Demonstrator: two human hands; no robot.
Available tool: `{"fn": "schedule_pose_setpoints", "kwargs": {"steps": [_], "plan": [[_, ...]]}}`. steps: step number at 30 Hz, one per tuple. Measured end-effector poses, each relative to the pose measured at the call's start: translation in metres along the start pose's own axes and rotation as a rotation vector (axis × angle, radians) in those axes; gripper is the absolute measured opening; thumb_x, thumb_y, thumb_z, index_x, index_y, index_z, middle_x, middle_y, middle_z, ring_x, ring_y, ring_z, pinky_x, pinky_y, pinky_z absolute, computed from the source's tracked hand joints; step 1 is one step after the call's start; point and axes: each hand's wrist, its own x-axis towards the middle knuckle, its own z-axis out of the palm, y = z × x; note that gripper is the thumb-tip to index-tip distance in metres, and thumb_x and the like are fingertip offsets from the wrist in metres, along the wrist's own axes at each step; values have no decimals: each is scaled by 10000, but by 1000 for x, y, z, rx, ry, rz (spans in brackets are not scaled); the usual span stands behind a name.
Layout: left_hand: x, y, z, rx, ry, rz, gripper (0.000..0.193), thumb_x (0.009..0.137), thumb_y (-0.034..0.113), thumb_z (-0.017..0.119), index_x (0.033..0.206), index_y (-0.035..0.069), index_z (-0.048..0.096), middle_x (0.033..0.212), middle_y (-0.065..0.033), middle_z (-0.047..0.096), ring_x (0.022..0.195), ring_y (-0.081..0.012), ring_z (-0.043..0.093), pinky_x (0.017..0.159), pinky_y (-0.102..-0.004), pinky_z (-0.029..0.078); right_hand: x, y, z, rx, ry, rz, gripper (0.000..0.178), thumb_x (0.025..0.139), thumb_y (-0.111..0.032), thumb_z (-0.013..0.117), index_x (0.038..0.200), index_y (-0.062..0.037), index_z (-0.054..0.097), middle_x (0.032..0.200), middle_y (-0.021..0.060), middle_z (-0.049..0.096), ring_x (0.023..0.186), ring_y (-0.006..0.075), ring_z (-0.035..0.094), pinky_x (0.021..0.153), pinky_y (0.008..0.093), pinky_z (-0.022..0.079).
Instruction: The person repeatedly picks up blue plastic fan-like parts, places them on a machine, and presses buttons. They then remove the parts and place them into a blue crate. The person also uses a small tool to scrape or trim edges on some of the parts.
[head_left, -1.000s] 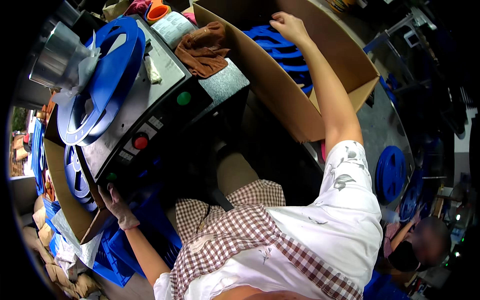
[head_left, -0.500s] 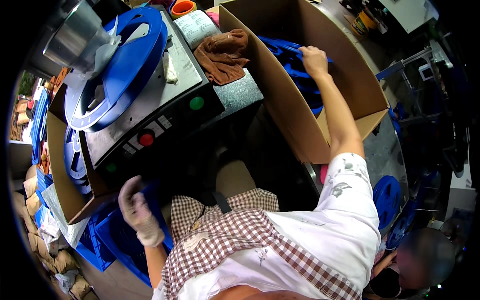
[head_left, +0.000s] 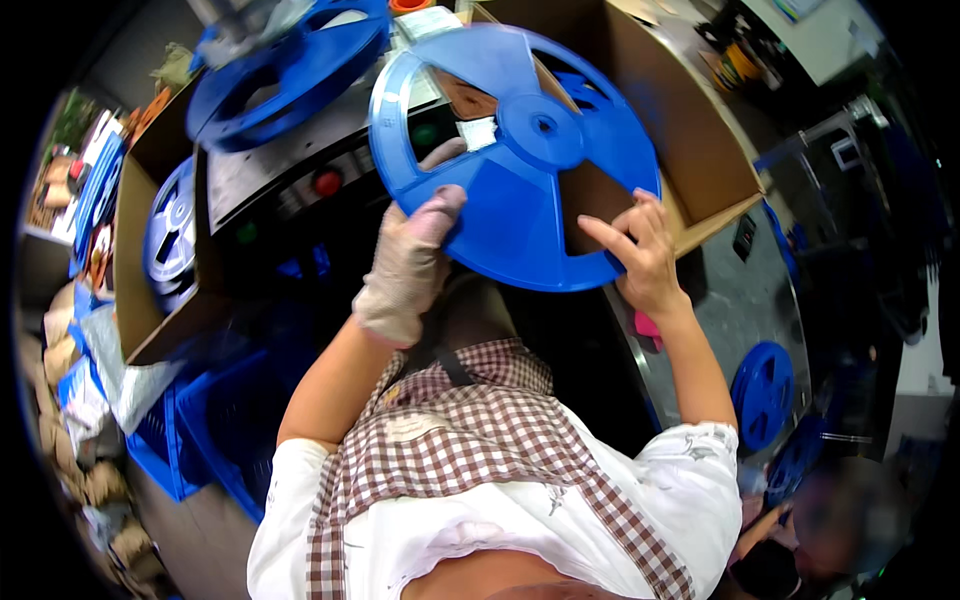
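A large blue plastic reel [head_left: 505, 205] with wide cutouts and a round hub is held up in front of me, its flat face toward me. My left hand [head_left: 412, 255], in a pale glove, grips its lower left rim. The thumb lies on the face, and gloved fingertips show through a cutout behind it. My bare right hand [head_left: 648, 250] is closed round the lower right rim beside another cutout. Behind the reel stands an open cardboard box [head_left: 715, 150], with more blue reel parts [head_left: 580, 92] inside, partly hidden.
At the upper left, another blue reel [head_left: 290, 75] sits on a machine with a red button [head_left: 327, 182]. A second cardboard box [head_left: 140, 260] holds a reel [head_left: 172, 225]. Blue crates [head_left: 225, 420] stand at lower left. A reel [head_left: 763, 395] lies to the right, near another person [head_left: 765, 570].
My right hand has come out of the box with a blue reel and moved toward my body. My gloved left hand has risen from beside the crates and taken hold of its left side.
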Motion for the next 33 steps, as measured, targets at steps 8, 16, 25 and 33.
{"fn": "schedule_pose_setpoints", "kwargs": {"steps": [8,16,25,33], "plan": [[-51,-12,-17,594,-226,273,577,826,103,653,1352,8,436,1117,-93,610,986,-238,623,909,-340,497,7,-72,22,1391,14,803,1036,827,-557,611,1521,-81,7,1352,227,456,1219,324,507,1044,438,386],[-13,77,-59,1540,-397,945,688,714,329,782,1269,36,499,1242,-168,546,1156,-360,531,997,-435,427,20,-105,53,2091,529,754,598,850,-388,439,1244,61,415,1160,162,504,1077,261,498,1034,407,371],[98,165,-220,2509,367,424,381,884,218,629,1242,130,532,1146,-112,615,1122,-263,579,1014,-408,412,1,-131,56,1972,587,726,625,829,-380,442,1285,42,379,1179,167,475,1066,255,481,1007,415,376],[-62,212,-213,1125,309,1094,254,967,308,517,1026,79,609,917,-93,648,872,-240,632,754,-387,506,13,-142,50,2085,437,666,661,765,-410,476,1208,64,353,1104,154,436,1038,255,439,1002,420,343]]}}
